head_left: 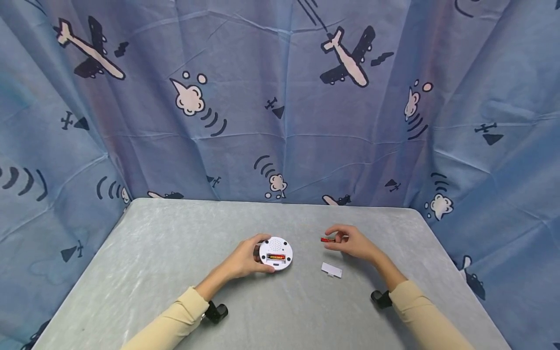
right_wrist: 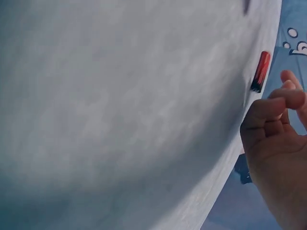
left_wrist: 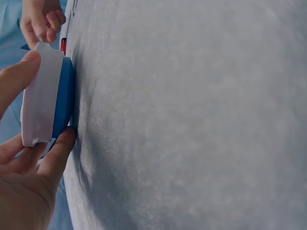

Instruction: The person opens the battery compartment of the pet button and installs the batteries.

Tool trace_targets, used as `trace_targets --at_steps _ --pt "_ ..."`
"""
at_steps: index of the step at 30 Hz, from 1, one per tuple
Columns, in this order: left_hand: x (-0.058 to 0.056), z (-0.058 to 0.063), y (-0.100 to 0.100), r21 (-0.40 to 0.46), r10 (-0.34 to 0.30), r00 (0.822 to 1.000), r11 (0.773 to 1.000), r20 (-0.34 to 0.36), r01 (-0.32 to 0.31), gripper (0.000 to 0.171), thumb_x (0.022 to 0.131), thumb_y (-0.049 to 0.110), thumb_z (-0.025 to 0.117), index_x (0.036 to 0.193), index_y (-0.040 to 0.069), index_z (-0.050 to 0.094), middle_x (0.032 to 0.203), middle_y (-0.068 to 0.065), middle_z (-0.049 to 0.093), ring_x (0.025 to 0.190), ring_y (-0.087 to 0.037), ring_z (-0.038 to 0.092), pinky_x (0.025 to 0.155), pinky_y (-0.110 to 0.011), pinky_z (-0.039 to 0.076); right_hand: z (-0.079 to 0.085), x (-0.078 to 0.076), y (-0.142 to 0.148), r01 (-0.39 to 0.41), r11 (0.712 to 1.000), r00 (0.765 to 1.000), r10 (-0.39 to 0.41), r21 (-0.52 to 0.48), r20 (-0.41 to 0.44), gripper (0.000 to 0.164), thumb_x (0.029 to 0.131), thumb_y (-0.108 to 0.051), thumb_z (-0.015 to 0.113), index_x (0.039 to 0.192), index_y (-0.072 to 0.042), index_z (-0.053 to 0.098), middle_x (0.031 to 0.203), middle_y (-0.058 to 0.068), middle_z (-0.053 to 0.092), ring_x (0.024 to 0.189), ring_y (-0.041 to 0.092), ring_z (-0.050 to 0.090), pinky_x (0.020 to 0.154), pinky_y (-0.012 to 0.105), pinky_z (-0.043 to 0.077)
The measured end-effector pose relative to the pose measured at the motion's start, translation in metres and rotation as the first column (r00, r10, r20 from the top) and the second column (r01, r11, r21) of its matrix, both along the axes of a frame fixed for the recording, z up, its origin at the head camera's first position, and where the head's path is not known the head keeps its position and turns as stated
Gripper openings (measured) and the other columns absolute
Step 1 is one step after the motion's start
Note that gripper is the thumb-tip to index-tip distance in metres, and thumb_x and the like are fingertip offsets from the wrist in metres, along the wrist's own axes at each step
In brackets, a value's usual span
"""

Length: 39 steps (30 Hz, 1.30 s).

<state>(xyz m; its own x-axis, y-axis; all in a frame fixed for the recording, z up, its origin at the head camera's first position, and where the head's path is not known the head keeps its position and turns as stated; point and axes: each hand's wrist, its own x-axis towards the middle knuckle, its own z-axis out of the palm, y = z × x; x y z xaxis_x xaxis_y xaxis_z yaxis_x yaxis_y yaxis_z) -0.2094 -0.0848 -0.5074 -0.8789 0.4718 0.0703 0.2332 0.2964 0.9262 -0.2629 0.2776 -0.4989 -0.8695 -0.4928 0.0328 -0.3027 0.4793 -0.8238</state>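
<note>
My left hand (head_left: 242,258) grips a round white device (head_left: 287,250) by its edge, thumb on one side and fingers on the other. Its underside faces up, with small holes, dark feet and an uncovered compartment where a red battery (head_left: 276,257) lies. From the side, the left wrist view shows a blue lower part (left_wrist: 63,98). Another red battery (right_wrist: 261,71) lies on the table beside my right hand (head_left: 353,242). The fingers of that hand are bent, and in the right wrist view a gap separates them from the battery.
A small white battery cover (head_left: 331,270) lies on the table nearer to me than the right hand. The grey table (head_left: 197,223) ends at a blue curtain (head_left: 245,107) printed with aeroplanes. Each wrist wears a black strap mount (head_left: 216,312).
</note>
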Motion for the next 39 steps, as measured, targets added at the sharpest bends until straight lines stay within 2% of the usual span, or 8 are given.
trace_targets --at_steps 12,16,24,33,39 --pt "0.001 -0.001 -0.001 0.007 0.001 1.0 1.0 0.008 -0.001 0.084 0.073 0.004 0.093 0.142 -0.008 0.046 0.126 -0.021 0.06 0.106 -0.027 0.065 0.081 -0.026 0.056 -0.011 -0.011 0.009 0.079 0.993 0.993 -0.071 0.083 -0.099 0.029 0.083 -0.017 0.087 0.105 -0.002 0.074 0.074 0.003 0.051 0.067 0.018 0.044 0.056 0.026 0.034" --pt "0.001 -0.001 -0.001 0.005 0.0 1.0 1.0 0.011 0.0 0.085 0.073 0.004 0.093 0.143 -0.007 0.046 0.125 -0.021 0.06 0.104 -0.026 0.066 0.081 -0.026 0.056 -0.011 -0.015 0.006 0.082 0.991 0.992 -0.071 0.103 -0.108 0.024 0.08 -0.014 0.089 0.098 -0.004 0.075 0.071 0.001 0.049 0.063 0.016 0.043 0.054 0.025 0.033" --pt "0.001 -0.002 -0.001 0.011 -0.004 1.0 1.0 0.01 0.004 0.085 0.072 0.002 0.092 0.142 -0.008 0.045 0.126 -0.022 0.059 0.106 -0.028 0.065 0.082 -0.028 0.056 -0.011 -0.018 -0.001 0.072 0.984 0.987 -0.047 0.161 -0.153 0.011 0.082 -0.006 0.085 0.089 -0.006 0.076 0.067 -0.003 0.047 0.063 0.013 0.043 0.056 0.027 0.033" --pt "0.001 -0.001 -0.001 0.017 0.002 1.0 1.0 0.009 -0.002 0.084 0.073 0.002 0.092 0.142 -0.009 0.046 0.126 -0.022 0.059 0.106 -0.029 0.065 0.083 -0.029 0.056 -0.009 -0.012 -0.001 0.075 0.991 0.992 -0.063 0.113 -0.105 0.009 0.084 -0.007 0.084 0.087 -0.009 0.076 0.067 -0.001 0.046 0.061 0.014 0.042 0.055 0.026 0.034" --pt "0.002 -0.003 -0.001 0.025 0.009 1.0 1.0 0.008 -0.009 0.083 0.073 0.001 0.092 0.142 -0.009 0.046 0.124 -0.022 0.06 0.106 -0.029 0.065 0.083 -0.029 0.056 -0.008 -0.007 -0.001 0.075 0.993 0.992 -0.066 0.088 -0.106 0.009 0.085 -0.01 0.084 0.089 -0.007 0.076 0.065 -0.002 0.043 0.06 0.012 0.04 0.054 0.026 0.033"
